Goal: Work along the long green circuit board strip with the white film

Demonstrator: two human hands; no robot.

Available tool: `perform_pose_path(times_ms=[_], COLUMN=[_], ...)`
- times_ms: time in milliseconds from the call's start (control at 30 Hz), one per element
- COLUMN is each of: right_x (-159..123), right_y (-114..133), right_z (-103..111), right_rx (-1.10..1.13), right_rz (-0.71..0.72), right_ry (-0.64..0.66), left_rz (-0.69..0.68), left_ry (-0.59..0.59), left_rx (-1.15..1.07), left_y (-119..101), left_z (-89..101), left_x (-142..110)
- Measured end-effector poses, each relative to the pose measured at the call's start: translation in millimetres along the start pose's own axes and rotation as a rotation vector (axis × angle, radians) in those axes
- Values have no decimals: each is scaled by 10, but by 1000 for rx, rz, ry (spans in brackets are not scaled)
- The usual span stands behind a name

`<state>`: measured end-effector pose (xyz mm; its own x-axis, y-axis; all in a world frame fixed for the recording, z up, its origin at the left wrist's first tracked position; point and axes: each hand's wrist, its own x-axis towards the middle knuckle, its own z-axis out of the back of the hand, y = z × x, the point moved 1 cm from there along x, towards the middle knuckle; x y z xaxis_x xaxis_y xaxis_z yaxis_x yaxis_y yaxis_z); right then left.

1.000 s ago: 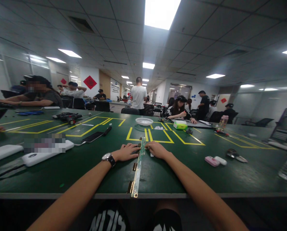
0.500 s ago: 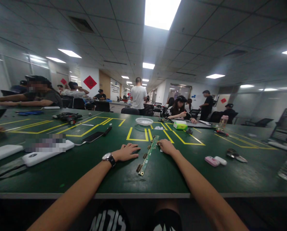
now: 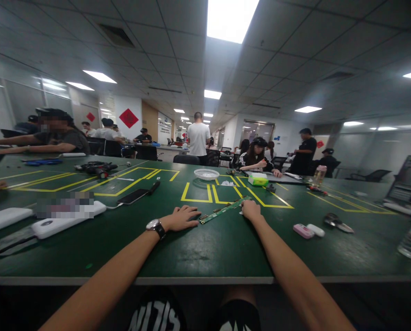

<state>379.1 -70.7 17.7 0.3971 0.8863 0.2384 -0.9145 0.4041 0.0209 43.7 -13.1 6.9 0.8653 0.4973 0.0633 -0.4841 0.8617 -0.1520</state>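
A long, narrow green circuit board [image 3: 224, 210] with brown tabs along its far edge lies slantwise in front of me, its right end farther away. The fingers of my right hand [image 3: 251, 209] are closed on that right end; the fingertips are partly hidden. A small white bit shows beneath this hand, too small to name. My left hand [image 3: 183, 218], with a watch [image 3: 154, 225] on its wrist, rests palm down on the green table [image 3: 191, 257]. Its fingers are stretched out, holding nothing, close to the board's left end.
Yellow tape outlines [image 3: 196, 200] and a white basket [image 3: 206, 174] are beyond my hands. To the left are a phone [image 3: 134, 196] and a white power bank [image 3: 69, 220]. A pink case [image 3: 303, 231] lies on the right. A person [image 3: 258, 156] sits across the table.
My right hand has moved right, swinging the circuit board from pointing toward me to a slant across the table. The left hand has stayed in place, and the board has come away from it.
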Motion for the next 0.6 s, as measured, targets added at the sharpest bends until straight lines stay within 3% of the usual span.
perform_pose_path(times_ms=[133,367,600], right_x=[6,8,38], right_y=[-27,1,-41], right_z=[-4,-34,-87], right_rx=[0,4,17], right_rz=[30,226,277], right_ry=[-2,16,45], left_rz=[-5,-2,17], left_ry=[-2,14,10], left_rx=[-2,-10,5], left_y=[7,-21,-34], left_z=[-4,28,18], left_x=[2,-18,-7])
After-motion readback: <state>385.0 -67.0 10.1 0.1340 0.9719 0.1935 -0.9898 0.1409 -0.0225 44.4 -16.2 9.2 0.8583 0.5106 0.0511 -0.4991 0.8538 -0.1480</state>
